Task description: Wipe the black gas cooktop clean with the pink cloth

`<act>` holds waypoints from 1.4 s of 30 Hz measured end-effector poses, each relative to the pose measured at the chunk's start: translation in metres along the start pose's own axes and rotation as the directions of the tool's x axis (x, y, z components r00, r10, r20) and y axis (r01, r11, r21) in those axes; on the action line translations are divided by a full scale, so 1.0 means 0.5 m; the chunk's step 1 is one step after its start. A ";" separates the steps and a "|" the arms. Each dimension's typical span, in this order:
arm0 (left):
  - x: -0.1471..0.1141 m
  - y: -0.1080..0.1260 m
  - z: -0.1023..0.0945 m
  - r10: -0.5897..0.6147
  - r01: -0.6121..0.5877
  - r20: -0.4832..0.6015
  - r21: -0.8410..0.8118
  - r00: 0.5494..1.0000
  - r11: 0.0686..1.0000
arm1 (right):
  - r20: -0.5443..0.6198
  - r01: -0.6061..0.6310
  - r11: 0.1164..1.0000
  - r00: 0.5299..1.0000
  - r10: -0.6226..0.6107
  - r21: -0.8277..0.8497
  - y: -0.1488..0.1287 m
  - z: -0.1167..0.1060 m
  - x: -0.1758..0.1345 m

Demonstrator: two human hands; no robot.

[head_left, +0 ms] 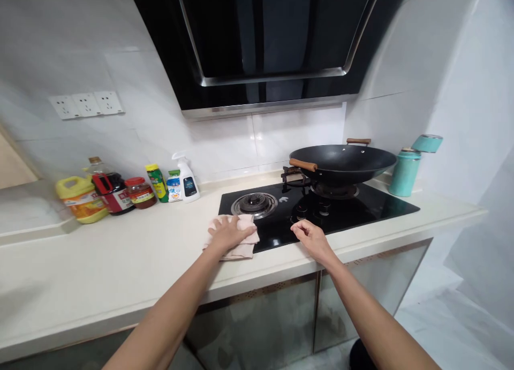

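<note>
My left hand [228, 233] lies with its fingers spread on a folded pale pink cloth [243, 250], pressing it flat. The cloth covers the front left corner of the black glass gas cooktop [273, 236] and part of the counter. Just behind it is the left burner [255, 203], bare. My right hand [313, 241] is closed above the cooktop's front edge, near the control knobs [324, 208]; whatever its curled fingers may hold is hidden. A small white blob [283, 199] sits on the glass right of the left burner.
A black wok [343, 164] with wooden handles stands on the right burner. Beyond it is a teal flask [405, 173], lid raised. Along the wall at left are a yellow jug [82, 201], a dark sauce bottle [112, 193], a red-lidded jar [140, 193] and a spray bottle [187, 182]. A range hood [265, 38] overhangs.
</note>
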State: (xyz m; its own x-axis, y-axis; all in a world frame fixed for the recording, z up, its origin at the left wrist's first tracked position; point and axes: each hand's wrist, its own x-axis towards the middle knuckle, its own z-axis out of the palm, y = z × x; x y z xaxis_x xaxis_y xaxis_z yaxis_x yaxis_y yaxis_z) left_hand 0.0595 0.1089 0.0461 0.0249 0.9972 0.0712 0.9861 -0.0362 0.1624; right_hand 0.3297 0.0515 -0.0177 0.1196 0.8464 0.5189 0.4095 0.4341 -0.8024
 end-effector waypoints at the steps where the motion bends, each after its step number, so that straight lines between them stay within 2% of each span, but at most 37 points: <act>1: -0.001 0.014 0.001 0.024 -0.024 -0.001 0.009 1.000 1.000 | -0.008 -0.001 1.000 1.000 0.001 0.008 -0.001 0.001 0.000; 5: -0.010 0.082 0.010 0.183 -0.183 0.031 0.005 0.983 0.983 | -0.096 -0.013 0.999 0.995 0.017 0.039 0.005 0.001 0.001; 9: -0.034 0.150 0.027 0.326 -0.324 0.049 -0.045 0.944 0.945 | -0.289 -0.044 0.998 0.956 0.054 0.040 0.021 -0.007 0.001; 14: -0.096 0.200 0.061 0.552 -0.547 0.007 -0.120 0.834 0.828 | -0.399 -0.055 0.998 0.915 0.060 0.025 0.043 -0.019 -0.001; 16: -0.121 0.205 0.072 0.599 -0.598 -0.038 -0.140 0.800 0.789 | -0.400 -0.068 0.997 0.914 0.071 0.021 0.050 -0.022 0.000; 19: -0.153 0.193 0.079 0.644 -0.655 -0.119 -0.169 0.756 0.737 | -0.343 -0.079 0.997 0.937 0.073 -0.004 0.054 -0.021 0.001; 22: -0.181 0.162 0.077 0.673 -0.698 -0.185 -0.185 0.716 0.692 | -0.275 -0.075 0.997 0.960 0.062 -0.037 0.052 -0.018 0.003; 25: -0.208 0.117 0.073 0.680 -0.716 -0.223 -0.185 0.698 0.673 | -0.246 -0.085 0.994 0.967 0.067 -0.062 0.049 -0.015 0.004; 28: -0.234 0.056 0.066 0.659 -0.700 -0.249 -0.140 0.709 0.700 | -0.228 -0.098 0.992 0.970 0.078 -0.079 0.045 -0.014 0.003; 33: -0.263 -0.079 0.052 0.516 -0.538 -0.298 0.009 0.803 0.843 | -0.173 -0.097 0.991 0.982 0.080 -0.093 0.032 -0.013 -0.002; 36: -0.263 -0.146 0.044 0.421 -0.429 -0.303 0.042 0.855 0.902 | -0.133 -0.084 0.992 0.989 0.072 -0.089 0.025 -0.013 -0.004; 39: -0.248 -0.163 0.034 0.362 -0.372 -0.263 0.011 0.894 0.928 | -0.091 -0.077 0.993 0.993 0.069 -0.085 0.019 -0.014 -0.006; 42: -0.222 -0.136 0.012 0.316 -0.331 -0.185 -0.060 0.931 0.942 | -0.047 -0.079 0.990 0.996 0.074 -0.115 0.009 -0.015 -0.012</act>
State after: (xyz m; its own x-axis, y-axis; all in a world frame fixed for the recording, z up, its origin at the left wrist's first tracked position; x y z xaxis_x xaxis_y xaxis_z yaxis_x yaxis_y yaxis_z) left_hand -0.0093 0.0013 0.0211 0.3040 0.9042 0.2999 0.9104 -0.3685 0.1880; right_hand 0.3379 0.0458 -0.0224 0.1922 0.8610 0.4710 0.5001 0.3270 -0.8018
